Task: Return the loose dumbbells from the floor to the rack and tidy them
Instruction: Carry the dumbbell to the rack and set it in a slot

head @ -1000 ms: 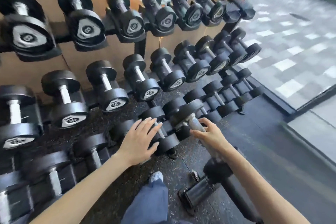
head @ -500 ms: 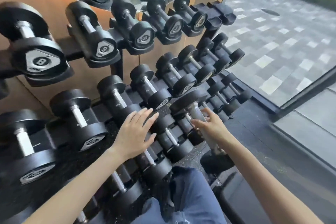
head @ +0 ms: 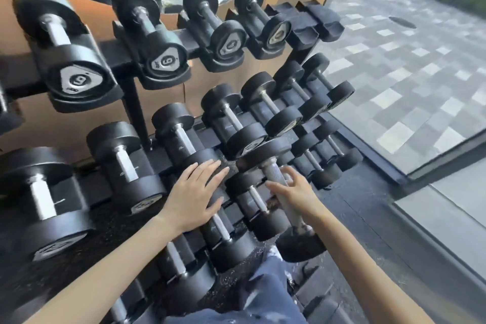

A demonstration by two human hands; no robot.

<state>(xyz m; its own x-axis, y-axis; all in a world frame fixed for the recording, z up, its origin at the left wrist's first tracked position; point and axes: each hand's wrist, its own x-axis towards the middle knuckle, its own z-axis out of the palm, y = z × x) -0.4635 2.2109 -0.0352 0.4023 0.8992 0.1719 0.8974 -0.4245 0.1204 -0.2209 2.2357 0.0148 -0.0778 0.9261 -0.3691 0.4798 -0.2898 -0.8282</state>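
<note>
My right hand (head: 295, 193) grips the knurled steel handle of a black dumbbell (head: 265, 155), held tilted in front of the rack's lower rows, one head up by the middle row and the other head low near my knee. My left hand (head: 196, 196) lies flat with fingers spread on the head of a racked dumbbell (head: 202, 159) in the middle row. The black three-tier rack (head: 131, 92) is filled with black round-headed dumbbells with steel handles.
Two bare cradles (head: 315, 21) sit at the right end of the top tier. An orange wall and mirror stand behind the rack. A glass wall with a dark frame (head: 394, 176) runs along the right. My knee in blue jeans (head: 265, 287) is below the hands.
The view has moved in closer to the rack. My right hand has lifted the dumbbell from near the floor to the level of the lower rows. My left hand has shifted up onto a middle-row dumbbell.
</note>
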